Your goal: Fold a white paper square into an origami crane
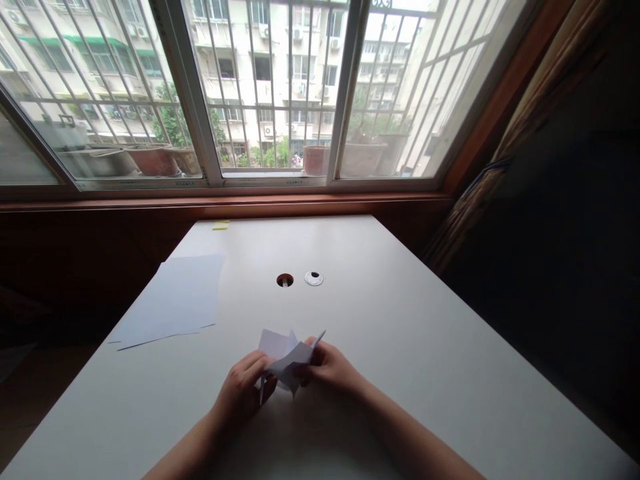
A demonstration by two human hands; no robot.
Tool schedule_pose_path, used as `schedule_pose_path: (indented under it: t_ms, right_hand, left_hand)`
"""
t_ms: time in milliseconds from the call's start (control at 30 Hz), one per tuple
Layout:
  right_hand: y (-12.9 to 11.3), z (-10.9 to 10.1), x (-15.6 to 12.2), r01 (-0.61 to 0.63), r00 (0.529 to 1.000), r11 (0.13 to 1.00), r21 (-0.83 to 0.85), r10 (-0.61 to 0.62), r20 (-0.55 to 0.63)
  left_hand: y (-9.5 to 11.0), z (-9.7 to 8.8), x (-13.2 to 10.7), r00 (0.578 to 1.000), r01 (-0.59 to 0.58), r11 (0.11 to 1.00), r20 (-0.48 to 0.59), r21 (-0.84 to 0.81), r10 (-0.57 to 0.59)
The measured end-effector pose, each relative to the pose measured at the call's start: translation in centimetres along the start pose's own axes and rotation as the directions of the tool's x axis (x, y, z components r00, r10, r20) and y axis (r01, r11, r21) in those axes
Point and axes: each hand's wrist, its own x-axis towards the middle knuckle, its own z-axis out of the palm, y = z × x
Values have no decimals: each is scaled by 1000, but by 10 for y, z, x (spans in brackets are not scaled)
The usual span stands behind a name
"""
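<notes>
A folded piece of white paper (283, 353) is held just above the white table (400, 347) near its front middle. My left hand (243, 390) pinches its lower left side, fingers curled round the paper. My right hand (330, 365) grips the right side, thumb and fingers closed on a raised flap. Several creased points of the paper stick up between the two hands. Both forearms reach in from the bottom edge.
A stack of white sheets (175, 300) lies at the table's left edge. A round cable hole (285, 280) and its loose cap (314, 278) sit mid-table. A small yellow note (221, 225) lies at the far edge. Barred windows and a curtain (500, 167) stand behind.
</notes>
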Motion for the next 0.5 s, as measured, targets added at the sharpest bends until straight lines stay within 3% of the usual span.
schedule_pose_path:
  t_ms: [167,300,400,500]
  right_hand:
    - [6,-8,1,88,991,996,-19,-90,-97]
    - [5,-15,-10,164,966,986,42,-152,-208]
    - [-3,-22,-42,213,934,972,99,-173,-313]
    - [-6,-33,-107,299,875,948,106,-228,-426]
  left_hand:
    - [-9,5,-2,990,120,990,-65,-67,-125]
    - [-1,5,-6,930,350,917,-49,-190,-365]
    - [9,1,-8,888,444,869,-21,-218,-459]
    - [16,-1,-9,836,539,819,5,-198,-548]
